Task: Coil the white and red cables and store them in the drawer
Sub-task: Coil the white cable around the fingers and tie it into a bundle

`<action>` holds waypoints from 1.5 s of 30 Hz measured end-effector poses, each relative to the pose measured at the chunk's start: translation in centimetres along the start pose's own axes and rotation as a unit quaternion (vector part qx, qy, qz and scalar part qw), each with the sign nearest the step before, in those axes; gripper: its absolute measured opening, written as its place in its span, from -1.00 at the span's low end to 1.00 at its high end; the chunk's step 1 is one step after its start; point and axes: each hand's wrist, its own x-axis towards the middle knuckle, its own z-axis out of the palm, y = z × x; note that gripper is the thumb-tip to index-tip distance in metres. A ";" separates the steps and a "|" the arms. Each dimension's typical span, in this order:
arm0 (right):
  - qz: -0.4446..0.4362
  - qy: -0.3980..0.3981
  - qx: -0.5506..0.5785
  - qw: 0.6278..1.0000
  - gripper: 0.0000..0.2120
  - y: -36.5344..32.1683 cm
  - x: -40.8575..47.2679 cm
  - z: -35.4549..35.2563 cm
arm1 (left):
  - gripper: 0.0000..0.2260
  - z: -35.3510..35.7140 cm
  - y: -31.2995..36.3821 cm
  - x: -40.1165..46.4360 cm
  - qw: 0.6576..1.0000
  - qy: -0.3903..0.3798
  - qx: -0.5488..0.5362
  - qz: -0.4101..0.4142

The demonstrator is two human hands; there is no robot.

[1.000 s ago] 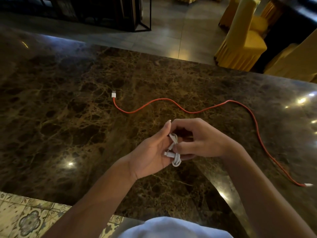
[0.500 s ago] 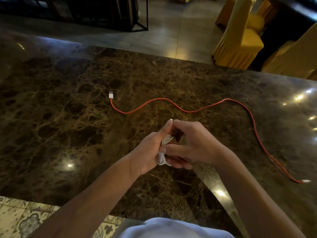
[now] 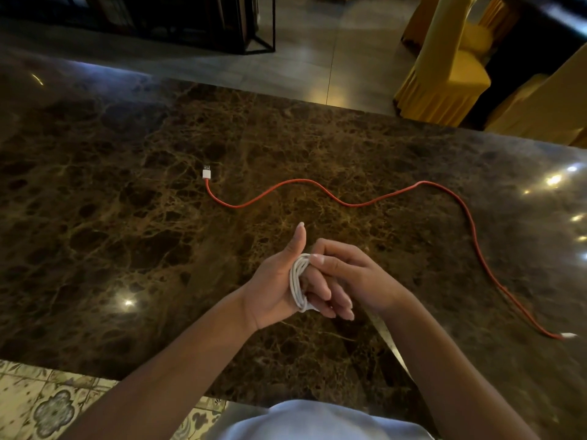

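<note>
1. The marble tabletop (image 3: 127, 217) is big, dark brown and shiny, with gold lines all over it. Little lights shine on it near the right edge.
2. Yellow covered chairs (image 3: 444, 74) stand on the floor past the far edge, toward the right corner.
3. The red cable (image 3: 349, 203) lies flat on the tabletop, not coiled. It wiggles from the middle out to the right edge and then runs down toward the near right corner. Its white USB plug (image 3: 206, 173) sits at the left end, near the middle of the tabletop. A small white tip (image 3: 568, 336) is at the other end.
4. The left hand (image 3: 276, 281) is held above the tabletop near the near edge. Its thumb sticks up and its fingers are straight.
5. The right hand (image 3: 352, 274) touches the left one. Its fingers curl and pinch the top of the coil.
6. The white cable (image 3: 298, 281) is wound in loops around the left hand's fingers.
</note>
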 end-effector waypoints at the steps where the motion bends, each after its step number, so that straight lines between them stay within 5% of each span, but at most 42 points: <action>1: 0.008 -0.002 0.010 1.000 -0.72 0.2 0.1 0.1 | -0.20 -0.2 -0.1 0.0 1.000 0.003 0.013 0.002; 13: 0.014 0.019 0.037 0.999 -0.70 -0.6 -0.1 1.6 | -0.20 -1.7 -0.8 -0.1 0.990 0.027 0.139 0.003; 18: -0.027 0.004 0.006 1.000 -0.95 -0.8 -0.9 2.3 | -0.12 -2.5 -1.2 0.0 0.990 0.030 0.135 -0.016; 23: -0.045 0.049 -0.059 0.996 -0.73 -0.7 -2.0 1.3 | -0.21 -0.8 -0.2 0.2 0.982 0.028 0.179 -0.058; 34: 0.047 -0.072 -0.358 0.930 -0.80 -4.0 -1.0 -0.3 | -0.11 -2.2 -0.7 0.3 0.983 0.019 0.168 -0.068; 40: -0.024 -0.043 -0.446 0.894 -0.83 -4.0 -0.7 1.4 | 0.03 -3.4 -1.6 0.1 0.988 -0.006 0.114 -0.103; 45: -0.117 -0.012 -0.523 0.844 -0.80 -3.2 -2.0 2.2 | -0.21 -3.0 -2.1 0.4 0.991 0.036 0.092 -0.089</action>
